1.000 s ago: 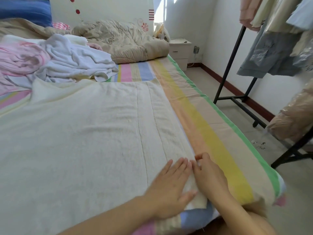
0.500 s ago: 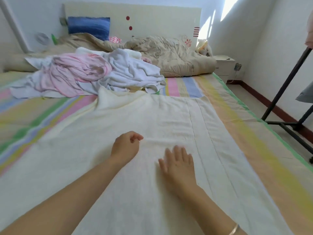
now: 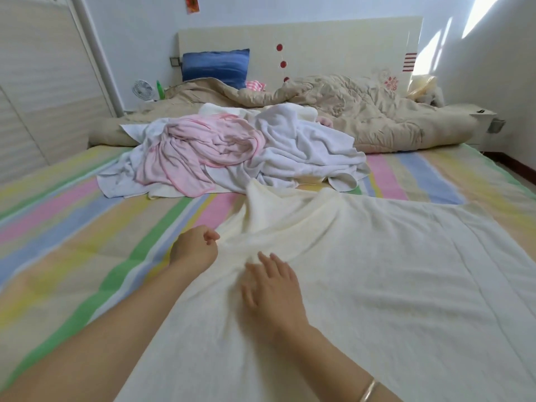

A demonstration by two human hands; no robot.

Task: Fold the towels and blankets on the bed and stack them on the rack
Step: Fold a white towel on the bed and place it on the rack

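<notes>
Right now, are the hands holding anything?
The left hand looks closed on the left edge of the cream towel, though the pinch is hard to see. The right hand lies open and flat on it, holding nothing.

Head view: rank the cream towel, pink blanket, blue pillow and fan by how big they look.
1. Cream towel, though nearness inflates it.
2. Pink blanket.
3. Blue pillow, partly hidden.
4. Fan.

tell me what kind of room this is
Most likely a home bedroom: a bed with a striped sheet and a headboard, a blue pillow and a rumpled beige quilt at its head, plus loose laundry piled mid-bed.
</notes>
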